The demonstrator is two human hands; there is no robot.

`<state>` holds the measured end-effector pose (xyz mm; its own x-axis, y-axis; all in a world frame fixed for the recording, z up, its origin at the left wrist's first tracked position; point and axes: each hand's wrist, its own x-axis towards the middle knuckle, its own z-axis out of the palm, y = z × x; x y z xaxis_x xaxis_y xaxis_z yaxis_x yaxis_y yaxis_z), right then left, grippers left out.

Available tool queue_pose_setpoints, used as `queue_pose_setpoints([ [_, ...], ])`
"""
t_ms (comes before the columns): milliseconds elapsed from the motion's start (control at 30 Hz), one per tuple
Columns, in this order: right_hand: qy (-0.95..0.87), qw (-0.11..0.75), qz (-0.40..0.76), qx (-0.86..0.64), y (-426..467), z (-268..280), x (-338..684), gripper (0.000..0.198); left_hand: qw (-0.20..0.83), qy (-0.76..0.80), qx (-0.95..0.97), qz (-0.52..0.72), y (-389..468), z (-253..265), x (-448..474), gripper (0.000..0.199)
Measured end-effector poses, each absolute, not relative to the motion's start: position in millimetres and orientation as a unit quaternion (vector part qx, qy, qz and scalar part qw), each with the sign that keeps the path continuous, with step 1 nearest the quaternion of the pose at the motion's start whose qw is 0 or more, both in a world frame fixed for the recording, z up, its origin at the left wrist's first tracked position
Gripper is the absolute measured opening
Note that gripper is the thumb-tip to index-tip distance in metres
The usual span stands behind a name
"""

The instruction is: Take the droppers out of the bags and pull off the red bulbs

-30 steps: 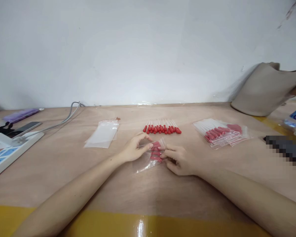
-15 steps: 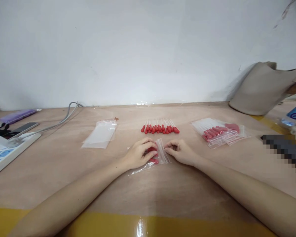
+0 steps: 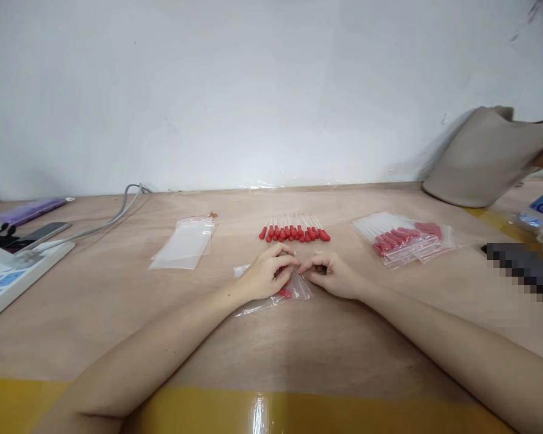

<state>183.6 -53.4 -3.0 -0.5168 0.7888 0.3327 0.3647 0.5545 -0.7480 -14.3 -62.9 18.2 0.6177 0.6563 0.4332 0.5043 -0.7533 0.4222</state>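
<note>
A clear zip-lock bag (image 3: pixel 302 290) lies on the table in front of me, with red-tipped sticks (image 3: pixel 284 293) inside. My left hand (image 3: pixel 268 274) rests over the bag and hides most of it, its thumb and fingers closed at the zip end. From the other side, my right hand (image 3: pixel 333 276) pinches the same end, its fingertips nearly meeting the left ones. Just beyond my hands is a row of loose sticks with red bulb-shaped tips (image 3: pixel 294 233), tips toward me.
Flat zip bags (image 3: pixel 183 247) are stacked left, and bags of red-tipped sticks (image 3: pixel 393 240) are piled right. A power strip (image 3: pixel 27 274) with a cable, a phone (image 3: pixel 45 234) and a purple packet (image 3: pixel 31 210) lie far left. A grey-beige container (image 3: pixel 475 160) stands back right.
Both hands have come together at the bag's zip end. My left hand has moved right and slightly up, and my right fingertips now meet the bag's edge.
</note>
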Motion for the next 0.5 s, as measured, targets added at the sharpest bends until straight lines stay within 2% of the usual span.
queue_pose_setpoints([
  [167,-0.861,0.352,0.198,-0.308,-54.4,0.3,186.3,0.019,0.126,0.325,0.888,0.301,-64.8,19.6,-14.5,0.020],
  [367,-0.897,0.358,0.058,-0.253,-49.0,1.6,188.1,0.012,0.115,0.322,0.887,0.309,-64.3,17.7,-13.6,0.020],
  [500,-0.906,0.359,-0.001,-0.223,-45.8,-1.5,187.9,0.013,0.103,0.311,0.904,0.274,-63.3,21.0,-17.4,0.023],
])
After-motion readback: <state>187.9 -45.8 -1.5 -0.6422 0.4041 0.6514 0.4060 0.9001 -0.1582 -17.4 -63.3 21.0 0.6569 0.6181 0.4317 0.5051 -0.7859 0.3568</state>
